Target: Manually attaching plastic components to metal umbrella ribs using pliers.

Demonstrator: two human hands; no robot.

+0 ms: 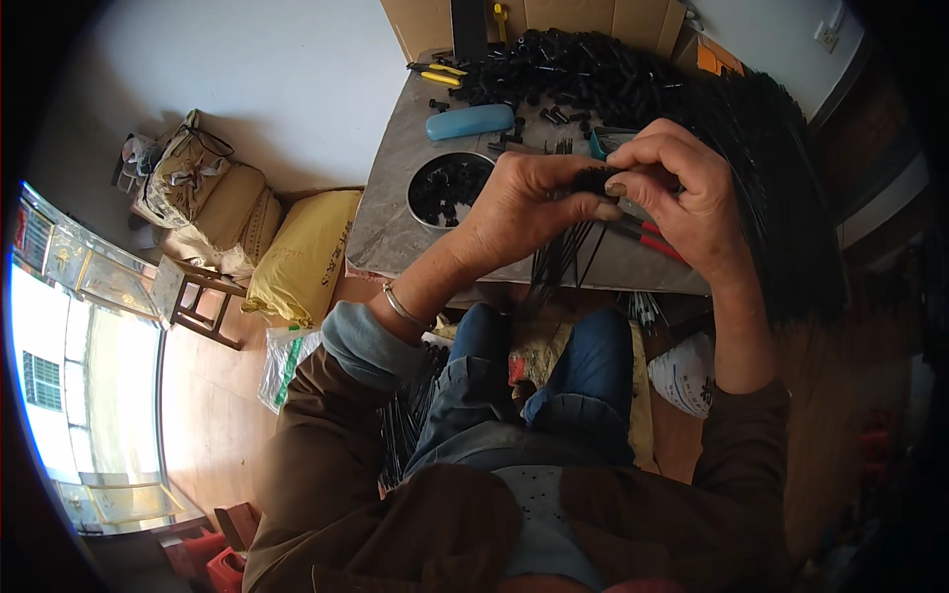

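Observation:
Both hands meet over the near part of the table, fingertips pinched together. My left hand [534,203] and my right hand [687,188] grip a small black piece [593,180] between them. Its surface looks dark and rough, and the fingers cover most of it, so its kind does not show. Under my left hand, thin black rods [561,262] reach past the table's front edge; whether that hand touches them I cannot tell. Left of my left wrist stands a round metal tin [413,205] of small black parts [450,188]. Red-handled pliers or a similar tool [657,242] lie below my right hand.
A heap of black parts [593,74] covers the back of the grey table [386,212]. Nearby are a blue case [470,122] and yellow-handled pliers [440,76]. Long black rods [781,198] pile up at the right. A yellow sack [301,257] and wooden stool [203,301] stand left.

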